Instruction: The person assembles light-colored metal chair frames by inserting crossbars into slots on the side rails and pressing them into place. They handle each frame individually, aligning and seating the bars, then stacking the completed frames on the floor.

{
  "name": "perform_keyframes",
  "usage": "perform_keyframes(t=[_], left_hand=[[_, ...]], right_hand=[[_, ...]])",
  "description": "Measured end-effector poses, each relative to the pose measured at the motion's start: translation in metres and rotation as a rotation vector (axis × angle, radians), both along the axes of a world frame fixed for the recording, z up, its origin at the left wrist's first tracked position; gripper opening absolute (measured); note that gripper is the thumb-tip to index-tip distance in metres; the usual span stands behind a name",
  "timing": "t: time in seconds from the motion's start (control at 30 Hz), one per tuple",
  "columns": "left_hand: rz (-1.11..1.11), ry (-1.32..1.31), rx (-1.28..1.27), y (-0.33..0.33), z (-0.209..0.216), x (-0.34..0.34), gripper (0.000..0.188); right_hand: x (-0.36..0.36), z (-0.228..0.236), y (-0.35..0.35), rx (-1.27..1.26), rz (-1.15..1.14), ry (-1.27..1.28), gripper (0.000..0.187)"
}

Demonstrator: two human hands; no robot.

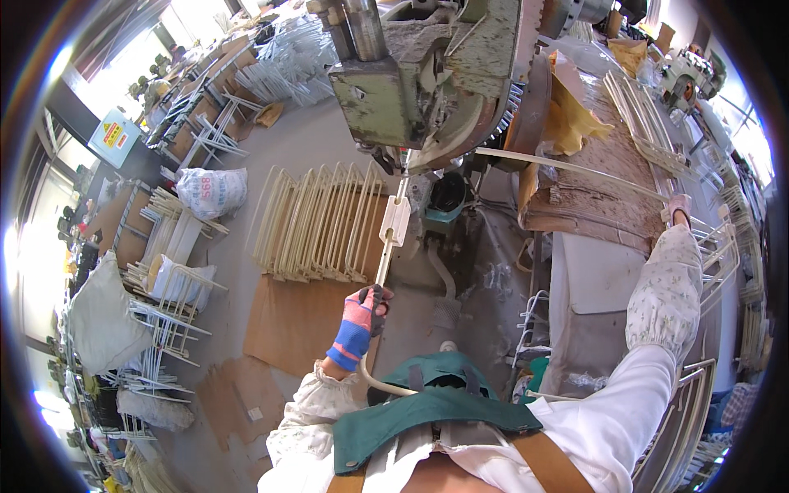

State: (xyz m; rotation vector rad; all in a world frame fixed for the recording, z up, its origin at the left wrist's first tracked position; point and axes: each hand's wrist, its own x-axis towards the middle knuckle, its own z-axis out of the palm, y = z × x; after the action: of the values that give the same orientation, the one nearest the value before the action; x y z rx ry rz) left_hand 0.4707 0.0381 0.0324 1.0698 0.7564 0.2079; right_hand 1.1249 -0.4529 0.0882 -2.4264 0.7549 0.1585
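Observation:
My left hand (364, 314), in a pink, blue and dark glove, is closed round a cream metal tube (382, 264). That tube runs up to the head of a large green-grey machine (374, 107) and curves below my hand toward my green apron (436, 411). A cream slotted bracket (395, 220) sits on it between hand and machine. Far to the right, my outstretched right hand (680, 209) appears curled at the end of a long cream metal rod (575, 167); its fingers are small and partly hidden. This rod reaches from beside the machine across a worktable.
A row of bent cream tube frames (316, 222) stands on cardboard (288, 316) at the left. The brown-topped worktable (588, 205) bears more frames (645, 123) and yellow paper (575, 115). A white sack (212, 193) and stacked frames (168, 324) line the left side.

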Motion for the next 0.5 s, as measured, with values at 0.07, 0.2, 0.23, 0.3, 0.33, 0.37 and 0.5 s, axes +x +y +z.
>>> perform_keyframes(t=[0.07,0.2,0.23,0.3,0.33,0.37,0.5], left_hand=[[0.005,0.041,-0.039,-0.001,0.010,-0.002,0.028],[-0.016,0.092,-0.083,0.002,0.007,-0.002,0.027],[-0.021,0.108,-0.078,0.003,0.003,-0.002,0.027],[-0.040,0.138,-0.054,0.004,0.002,0.003,0.027],[-0.029,0.141,-0.031,0.002,0.000,0.005,0.026],[0.001,0.102,0.017,0.000,-0.008,0.006,0.025],[0.070,0.120,0.281,-0.010,-0.033,0.010,0.026]], right_hand=[[-0.013,0.031,0.044,0.018,-0.220,0.158,0.031],[0.000,-0.017,-0.004,-0.077,0.189,-0.091,0.033],[0.002,-0.025,-0.010,-0.104,0.239,-0.120,0.034],[0.000,-0.034,-0.019,-0.154,0.315,-0.159,0.035],[-0.003,-0.038,-0.024,-0.181,0.347,-0.176,0.035],[-0.008,-0.042,-0.032,-0.216,0.373,-0.186,0.036],[-0.068,-0.052,-0.026,-0.432,0.497,-0.186,0.039]])
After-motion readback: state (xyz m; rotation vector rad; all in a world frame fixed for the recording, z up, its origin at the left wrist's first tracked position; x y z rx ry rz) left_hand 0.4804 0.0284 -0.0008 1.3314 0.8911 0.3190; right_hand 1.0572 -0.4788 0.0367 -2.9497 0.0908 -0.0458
